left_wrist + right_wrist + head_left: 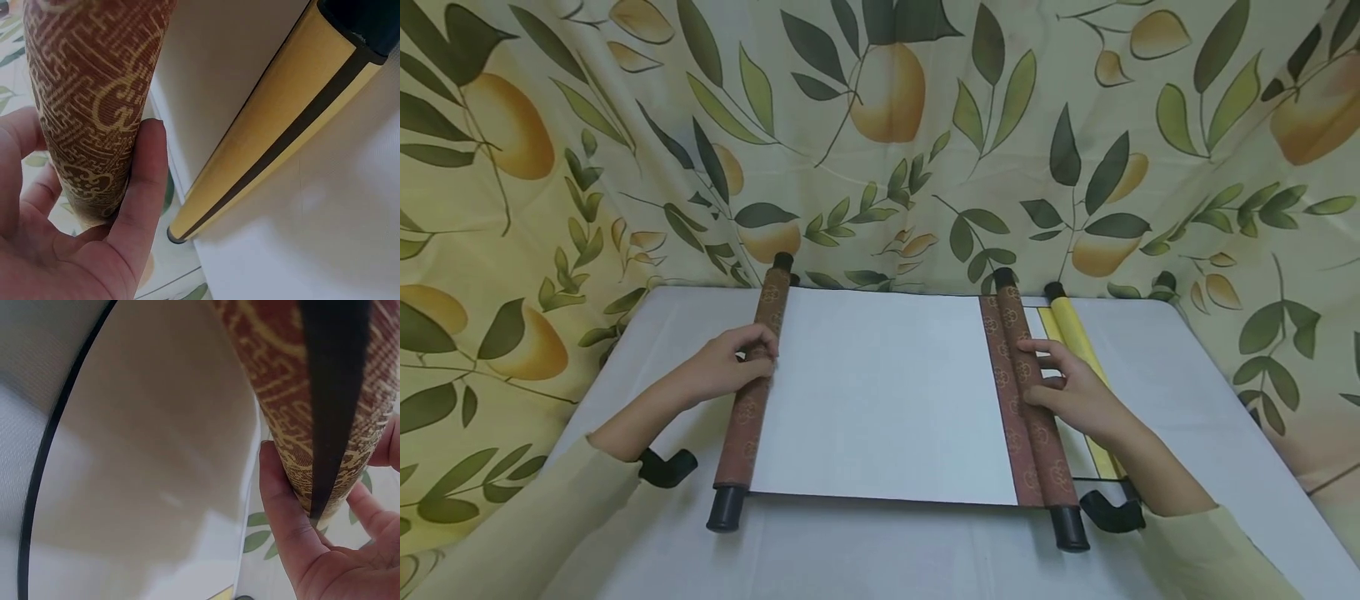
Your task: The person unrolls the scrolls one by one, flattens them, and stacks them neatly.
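A brown patterned scroll lies partly unrolled above the table, its white sheet (880,400) stretched between two rolls with black end knobs. My left hand (733,362) grips the left roll (741,442) around its middle. On the other side, my right hand (1078,392) holds the right roll (1048,450), thumb toward me and fingers across it. Beneath is a second scroll: its yellow roll (1078,333) shows beyond my right hand, and another yellow roll (262,125) with a black stripe appears in the left wrist view. The brown scroll hides most of it.
A white-covered table (880,554) carries both scrolls. A leaf-and-fruit patterned cloth (880,192) hangs behind and around it. Black wrist bands (670,468) stick out near both sleeves.
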`<state>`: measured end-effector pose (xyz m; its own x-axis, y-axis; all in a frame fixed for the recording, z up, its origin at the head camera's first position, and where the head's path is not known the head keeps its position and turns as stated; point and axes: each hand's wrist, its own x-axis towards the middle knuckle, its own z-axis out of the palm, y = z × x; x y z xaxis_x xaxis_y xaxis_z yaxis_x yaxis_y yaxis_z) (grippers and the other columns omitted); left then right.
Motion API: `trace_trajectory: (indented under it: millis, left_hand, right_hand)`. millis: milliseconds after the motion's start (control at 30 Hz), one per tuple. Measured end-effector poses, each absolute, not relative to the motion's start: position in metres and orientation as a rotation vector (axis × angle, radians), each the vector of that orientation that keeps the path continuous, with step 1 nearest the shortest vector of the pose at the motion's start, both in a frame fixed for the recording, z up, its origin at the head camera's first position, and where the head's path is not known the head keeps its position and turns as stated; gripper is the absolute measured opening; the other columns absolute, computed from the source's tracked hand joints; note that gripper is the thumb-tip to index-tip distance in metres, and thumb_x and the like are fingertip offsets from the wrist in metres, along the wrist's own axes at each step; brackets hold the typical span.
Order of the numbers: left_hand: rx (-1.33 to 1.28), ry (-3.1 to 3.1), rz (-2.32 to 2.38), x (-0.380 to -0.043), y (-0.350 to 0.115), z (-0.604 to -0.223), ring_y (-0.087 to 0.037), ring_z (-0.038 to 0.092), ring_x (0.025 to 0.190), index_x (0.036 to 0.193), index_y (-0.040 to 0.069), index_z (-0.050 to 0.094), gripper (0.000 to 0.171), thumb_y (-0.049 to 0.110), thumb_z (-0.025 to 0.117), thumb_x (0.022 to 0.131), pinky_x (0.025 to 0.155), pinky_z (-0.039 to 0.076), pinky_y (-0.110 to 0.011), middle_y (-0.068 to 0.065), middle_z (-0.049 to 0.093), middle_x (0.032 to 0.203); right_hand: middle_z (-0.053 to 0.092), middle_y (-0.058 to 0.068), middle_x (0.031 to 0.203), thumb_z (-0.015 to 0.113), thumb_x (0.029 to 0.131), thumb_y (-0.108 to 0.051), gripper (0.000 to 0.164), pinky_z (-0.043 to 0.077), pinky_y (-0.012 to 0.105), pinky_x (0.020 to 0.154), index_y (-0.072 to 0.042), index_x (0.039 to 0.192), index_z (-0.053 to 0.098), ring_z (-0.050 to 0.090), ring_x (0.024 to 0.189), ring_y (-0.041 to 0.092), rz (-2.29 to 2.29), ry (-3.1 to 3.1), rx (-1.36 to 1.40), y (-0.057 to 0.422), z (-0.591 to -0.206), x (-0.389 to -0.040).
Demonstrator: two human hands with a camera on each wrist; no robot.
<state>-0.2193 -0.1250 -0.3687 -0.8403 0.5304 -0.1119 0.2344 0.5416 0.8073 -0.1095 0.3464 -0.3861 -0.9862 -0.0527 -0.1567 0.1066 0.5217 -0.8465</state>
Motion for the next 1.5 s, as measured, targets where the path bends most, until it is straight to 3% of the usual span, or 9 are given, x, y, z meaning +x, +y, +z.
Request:
trace_trajectory:
  millis: [133, 267, 500, 667, 833, 1200, 1500]
  left_hand:
    - [0.636, 2.428, 1.217, -0.219, -0.127, -0.368, -0.025, 0.049, 0.089, 0.103, 0.008, 0.058, 0.020, 0.017, 0.070, 0.091, 0.065, 0.047, -0.035, -0.010, 0.054, 0.103]
    - [0.633, 2.393, 1.247, -0.218, -0.128, -0.368, -0.025, 0.050, 0.087, 0.103, 0.007, 0.056, 0.019, 0.012, 0.069, 0.090, 0.065, 0.048, -0.035, -0.012, 0.053, 0.101]
    - [0.640, 2.425, 1.183, -0.220, -0.130, -0.367, -0.027, 0.051, 0.093, 0.108, 0.009, 0.066, 0.018, 0.011, 0.062, 0.091, 0.067, 0.047, -0.034, -0.014, 0.059, 0.119]
    - [0.638, 2.438, 1.161, -0.223, -0.133, -0.369, -0.025, 0.051, 0.084, 0.101, 0.011, 0.062, 0.012, 0.016, 0.067, 0.091, 0.064, 0.045, -0.035, -0.011, 0.058, 0.103]
    - [0.678, 2.431, 1.172, -0.224, -0.136, -0.371, -0.023, 0.048, 0.080, 0.098, 0.009, 0.057, 0.018, 0.015, 0.072, 0.090, 0.063, 0.043, -0.034, -0.009, 0.052, 0.094]
    - [0.656, 2.462, 1.127, -0.222, -0.139, -0.367, -0.028, 0.051, 0.099, 0.106, 0.008, 0.062, 0.016, 0.010, 0.060, 0.090, 0.072, 0.047, -0.036, -0.012, 0.059, 0.113]
    - [0.664, 2.419, 1.168, -0.225, -0.142, -0.371, -0.028, 0.050, 0.094, 0.100, 0.010, 0.058, 0.018, 0.013, 0.071, 0.089, 0.069, 0.048, -0.036, -0.012, 0.055, 0.107]
  right_hand:
    - [0.038, 0.030, 0.141, 0.062, 0.091, -0.004, 0.071, 0.059, 0.040, 0.076, -0.008, 0.153, 0.029, 0.060, 0.109, 0.041, -1.465, 2.596, 0.023, 0.347, -0.386, -0.109]
    - [0.037, 0.031, 0.142, 0.062, 0.091, -0.003, 0.072, 0.059, 0.039, 0.076, -0.007, 0.154, 0.028, 0.060, 0.110, 0.041, -1.475, 2.590, 0.007, 0.347, -0.385, -0.108]
    - [0.036, 0.031, 0.143, 0.062, 0.091, -0.003, 0.072, 0.058, 0.039, 0.076, -0.008, 0.154, 0.028, 0.060, 0.110, 0.041, -1.465, 2.597, 0.010, 0.346, -0.383, -0.109]
    - [0.037, 0.030, 0.142, 0.061, 0.091, -0.003, 0.071, 0.058, 0.039, 0.076, -0.009, 0.154, 0.029, 0.060, 0.109, 0.042, -1.442, 2.610, 0.020, 0.348, -0.384, -0.110]
    - [0.037, 0.031, 0.141, 0.061, 0.090, -0.003, 0.071, 0.058, 0.039, 0.076, -0.009, 0.153, 0.030, 0.060, 0.109, 0.042, -1.435, 2.612, 0.021, 0.350, -0.387, -0.111]
    - [0.038, 0.032, 0.141, 0.061, 0.091, -0.004, 0.071, 0.059, 0.040, 0.076, -0.008, 0.154, 0.029, 0.060, 0.108, 0.042, -1.420, 2.618, 0.030, 0.351, -0.386, -0.110]
    - [0.037, 0.031, 0.141, 0.061, 0.091, -0.003, 0.071, 0.058, 0.038, 0.076, -0.009, 0.154, 0.029, 0.060, 0.110, 0.043, -1.440, 2.601, 0.011, 0.354, -0.383, -0.108]
